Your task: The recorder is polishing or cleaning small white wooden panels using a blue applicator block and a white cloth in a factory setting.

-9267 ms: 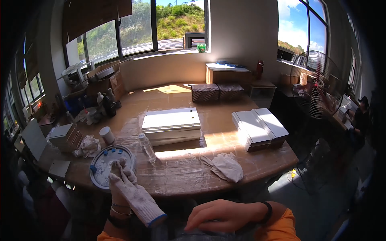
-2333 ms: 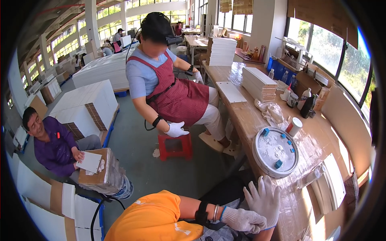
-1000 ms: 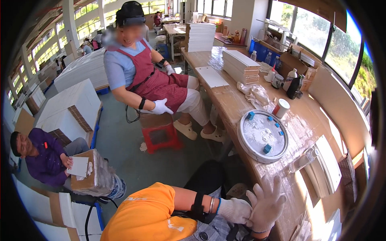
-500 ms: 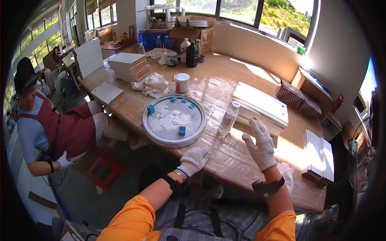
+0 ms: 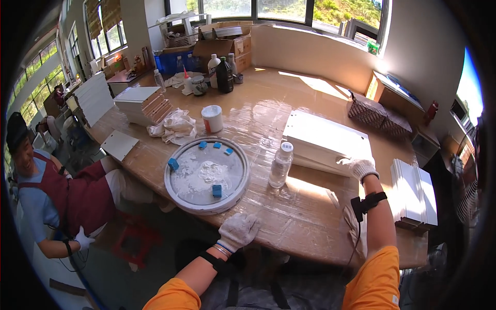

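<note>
My left hand (image 5: 238, 231), in a white knit glove, rests on the table's near edge just right of a round grey lid or tray (image 5: 178, 202). Its fingers lie loosely outstretched and hold nothing. On the round tray are several small blue blocks (image 5: 217, 191) and a smear of white paste (image 5: 211, 173). My right hand (image 5: 360, 168), gloved too, is at the near right corner of a stack of white boards (image 5: 325, 135). Its fingers reach along the front edge without a visible grip. A clear bottle (image 5: 280, 166) with a white cap stands between tray and stack.
A white tub (image 5: 212, 120) and a crumpled cloth (image 5: 175, 126) sit behind the tray. More white boards (image 5: 413, 194) are at the right, others (image 5: 137, 103) at the left. Dark bottles (image 5: 225, 76) stand farther back. A seated co-worker (image 5: 64, 199) is at the left.
My right hand has moved right and down from above the table to the stack's near corner. My left hand stays at the table edge. The view has shifted right.
</note>
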`<state>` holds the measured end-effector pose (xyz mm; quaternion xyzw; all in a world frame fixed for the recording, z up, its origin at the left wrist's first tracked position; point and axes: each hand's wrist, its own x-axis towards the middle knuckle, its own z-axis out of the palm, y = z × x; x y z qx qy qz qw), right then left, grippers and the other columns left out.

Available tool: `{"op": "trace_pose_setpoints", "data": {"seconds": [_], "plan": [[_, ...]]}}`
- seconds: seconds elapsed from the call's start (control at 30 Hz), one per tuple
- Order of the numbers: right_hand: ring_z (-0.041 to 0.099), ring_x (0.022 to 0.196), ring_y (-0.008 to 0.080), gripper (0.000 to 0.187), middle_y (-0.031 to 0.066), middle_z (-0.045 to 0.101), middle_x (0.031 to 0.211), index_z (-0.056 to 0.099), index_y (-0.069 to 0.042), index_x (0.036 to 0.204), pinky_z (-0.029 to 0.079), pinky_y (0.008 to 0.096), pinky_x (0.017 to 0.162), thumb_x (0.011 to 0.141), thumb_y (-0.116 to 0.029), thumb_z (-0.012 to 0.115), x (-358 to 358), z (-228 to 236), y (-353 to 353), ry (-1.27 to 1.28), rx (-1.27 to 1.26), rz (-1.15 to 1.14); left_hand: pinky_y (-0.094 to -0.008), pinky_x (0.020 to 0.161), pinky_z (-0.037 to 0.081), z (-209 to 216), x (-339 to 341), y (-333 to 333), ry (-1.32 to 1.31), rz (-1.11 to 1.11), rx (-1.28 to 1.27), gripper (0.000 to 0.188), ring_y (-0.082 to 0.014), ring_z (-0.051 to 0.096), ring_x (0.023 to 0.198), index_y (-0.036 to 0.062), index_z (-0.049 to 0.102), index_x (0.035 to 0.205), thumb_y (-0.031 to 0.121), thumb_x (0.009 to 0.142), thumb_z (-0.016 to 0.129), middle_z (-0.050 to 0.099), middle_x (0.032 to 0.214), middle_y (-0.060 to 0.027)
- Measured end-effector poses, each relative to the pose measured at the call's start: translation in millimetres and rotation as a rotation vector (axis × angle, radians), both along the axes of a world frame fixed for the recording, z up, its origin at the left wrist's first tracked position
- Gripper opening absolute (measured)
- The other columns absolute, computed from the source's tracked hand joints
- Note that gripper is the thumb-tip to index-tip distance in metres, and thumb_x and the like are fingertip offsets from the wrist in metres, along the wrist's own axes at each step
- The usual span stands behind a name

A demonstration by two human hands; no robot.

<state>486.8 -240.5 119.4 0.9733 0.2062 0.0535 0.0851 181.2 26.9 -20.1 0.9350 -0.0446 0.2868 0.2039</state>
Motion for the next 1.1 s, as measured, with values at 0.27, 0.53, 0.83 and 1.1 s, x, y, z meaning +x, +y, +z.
{"op": "trace_pose_setpoints", "data": {"seconds": [0.27,0.53,0.83,1.1], "plan": [[0.069,0.075,0.0330,0.016,0.0168,0.069,0.081,0.071,-0.007,0.082,0.055,0.0421,0.062,0.079,-0.018,0.058,-32,3,-34,-0.435,0.108,0.074,-0.0455,0.060,0.045,10,2,-2,-0.054,0.049,0.080,0.018,-0.0339,0.055,0.066,0.0064,0.063,0.088,0.022,0.089,0.055,0.056,0.070,-0.0138],[0.062,0.085,0.0275,0.022,0.0101,0.062,0.088,0.058,-0.010,0.094,0.050,0.0403,0.074,0.080,-0.026,0.065,-148,68,-117,-0.704,0.496,0.106,-0.0483,0.089,0.045,-17,10,8,0.122,0.089,0.067,0.032,-0.0403,0.059,0.099,0.0008,0.065,0.102,0.026,0.097,0.047,0.066,0.103,-0.0193],[0.058,0.104,0.0308,0.034,0.0156,0.060,0.111,0.058,-0.006,0.113,0.046,0.0391,0.090,0.082,-0.021,0.059,-297,65,-158,-0.744,0.439,0.373,-0.0299,0.054,0.044,-43,31,40,0.267,-0.029,-0.687,0.035,-0.0161,0.049,0.060,0.0040,0.058,0.098,0.036,0.098,0.043,0.058,0.080,-0.0035],[0.056,0.117,0.0316,0.040,0.0154,0.056,0.128,0.054,-0.007,0.124,0.041,0.0446,0.104,0.086,-0.018,0.050,-327,8,-107,-0.501,0.367,0.612,-0.0393,0.096,0.046,112,-55,-66,0.560,-0.762,-1.802,0.080,-0.0265,0.054,0.112,-0.0031,0.040,0.133,0.065,0.091,0.037,0.053,0.126,-0.0153]]}}
